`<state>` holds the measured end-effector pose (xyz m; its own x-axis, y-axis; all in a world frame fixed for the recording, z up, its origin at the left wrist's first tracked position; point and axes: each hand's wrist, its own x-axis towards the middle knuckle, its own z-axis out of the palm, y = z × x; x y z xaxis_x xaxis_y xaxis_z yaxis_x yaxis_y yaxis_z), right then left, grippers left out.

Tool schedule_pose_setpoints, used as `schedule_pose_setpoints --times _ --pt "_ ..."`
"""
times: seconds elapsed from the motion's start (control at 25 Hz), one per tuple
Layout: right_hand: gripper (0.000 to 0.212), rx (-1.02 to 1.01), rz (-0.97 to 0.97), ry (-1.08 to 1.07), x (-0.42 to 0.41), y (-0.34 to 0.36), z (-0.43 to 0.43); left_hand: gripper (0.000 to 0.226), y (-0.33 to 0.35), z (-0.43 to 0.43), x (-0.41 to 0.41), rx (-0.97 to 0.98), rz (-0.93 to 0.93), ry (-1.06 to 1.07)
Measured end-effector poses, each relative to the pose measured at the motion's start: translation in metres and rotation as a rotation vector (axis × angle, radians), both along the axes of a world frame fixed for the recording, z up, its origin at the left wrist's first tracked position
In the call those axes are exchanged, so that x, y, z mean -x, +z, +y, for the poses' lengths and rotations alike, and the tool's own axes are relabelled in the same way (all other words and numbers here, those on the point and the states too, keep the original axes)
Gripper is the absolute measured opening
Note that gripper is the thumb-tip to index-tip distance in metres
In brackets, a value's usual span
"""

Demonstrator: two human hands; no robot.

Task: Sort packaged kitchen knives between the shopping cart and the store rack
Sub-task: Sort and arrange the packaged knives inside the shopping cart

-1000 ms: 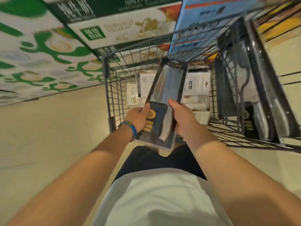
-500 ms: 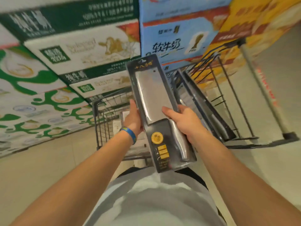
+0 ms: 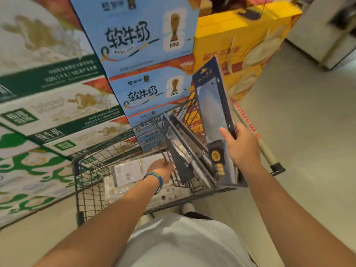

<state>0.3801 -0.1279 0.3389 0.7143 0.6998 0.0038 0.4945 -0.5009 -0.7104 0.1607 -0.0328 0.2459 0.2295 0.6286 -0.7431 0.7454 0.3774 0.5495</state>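
Cleaver in long dark-blue blister pack point(image 3: 212, 112) stands near upright at 1 o'clock of centre. R hand point(image 3: 243, 149) clamps its right edge, thumb point(image 3: 226, 134) across the front, other fingers hidden behind. L hand point(image 3: 163, 169) at 6 o'clock curls round wire divider point(image 3: 178, 181) of grey wire shopping cart point(image 3: 84, 182) — more packed knives point(image 3: 185, 151) lean at its 3 o'clock, btwn both hands.

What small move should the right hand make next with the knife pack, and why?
Probably slide the knife pack down into the rack beside the packs standing there. The right hand holds it upright next to the rack, and the left hand seems to grip its wire.
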Motion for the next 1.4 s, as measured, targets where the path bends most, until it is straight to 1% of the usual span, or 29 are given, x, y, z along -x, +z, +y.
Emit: schedule_pose_setpoints --times 0.12,0.2,0.24,0.28,0.4,0.48,0.64,0.68,0.76,0.84,0.92,0.96,1.04,1.08,1.12,1.16,1.24,1.32,1.4 --pt "0.022 -0.048 -0.063 -0.031 -0.017 -0.016 0.012 0.021 0.002 -0.001 -0.002 0.086 -0.019 0.106" --pt "0.017 -0.079 -0.072 -0.016 -0.023 -0.031 0.024 0.022 0.004 0.000 -0.002 0.097 0.005 0.107" --pt "0.015 -0.057 -0.069 -0.002 -0.025 -0.040 0.031 0.023 0.006 0.000 -0.001 0.106 0.010 0.115" --pt "0.015 0.007 -0.061 0.016 -0.025 -0.050 0.038 0.023 0.006 0.000 0.000 0.123 0.007 0.133" --pt "0.023 0.345 -0.019 0.076 -0.021 -0.083 0.050 0.022 0.003 -0.002 0.002 0.155 -0.015 0.192" --pt "0.025 0.439 0.043 0.137 -0.017 -0.107 0.046 0.022 0.000 -0.005 0.003 0.158 -0.036 0.239" --pt "0.034 0.649 0.148 0.370 -0.011 -0.139 0.036 0.020 0.000 -0.007 0.002 0.177 -0.050 0.310" --pt "0.035 0.693 0.155 0.393 -0.011 -0.143 0.035 0.020 0.001 -0.008 0.001 0.178 -0.041 0.304" --pt "0.032 0.719 0.141 0.387 -0.010 -0.149 0.034 0.022 0.001 -0.011 0.002 0.156 -0.011 0.268" --pt "0.030 0.657 0.157 0.308 -0.006 -0.150 0.030 0.024 -0.001 -0.013 0.002 0.120 0.011 0.228" --pt "0.034 0.546 0.148 0.252 0.001 -0.143 0.025 0.030 -0.005 -0.016 0.006 0.086 0.017 0.189" --pt "0.039 0.490 0.108 0.259 0.008 -0.139 0.023 0.038 -0.007 -0.019 0.009 0.081 0.020 0.172" --pt "0.043 0.353 0.055 0.288 0.021 -0.126 0.023 0.061 -0.016 -0.027 0.020 0.131 0.006 0.185" --pt "0.039 0.281 0.061 0.301 0.030 -0.116 0.025 0.072 -0.024 -0.031 0.029 0.185 0.000 0.213" --pt "0.030 0.215 0.081 0.315 0.039 -0.106 0.029 0.078 -0.031 -0.034 0.040 0.241 0.006 0.240" --pt "0.021 0.152 0.119 0.337 0.052 -0.095 0.033 0.077 -0.039 -0.034 0.055 0.287 0.021 0.257" --pt "0.016 0.037 0.219 0.404 0.081 -0.072 0.038 0.064 -0.053 -0.027 0.087 0.323 0.076 0.253" --pt "0.017 -0.049 0.260 0.479 0.117 -0.053 0.041 0.053 -0.060 -0.016 0.121 0.303 0.149 0.227" --pt "0.023 -0.102 0.249 0.542 0.155 -0.046 0.045 0.048 -0.068 -0.005 0.150 0.275 0.174 0.231"
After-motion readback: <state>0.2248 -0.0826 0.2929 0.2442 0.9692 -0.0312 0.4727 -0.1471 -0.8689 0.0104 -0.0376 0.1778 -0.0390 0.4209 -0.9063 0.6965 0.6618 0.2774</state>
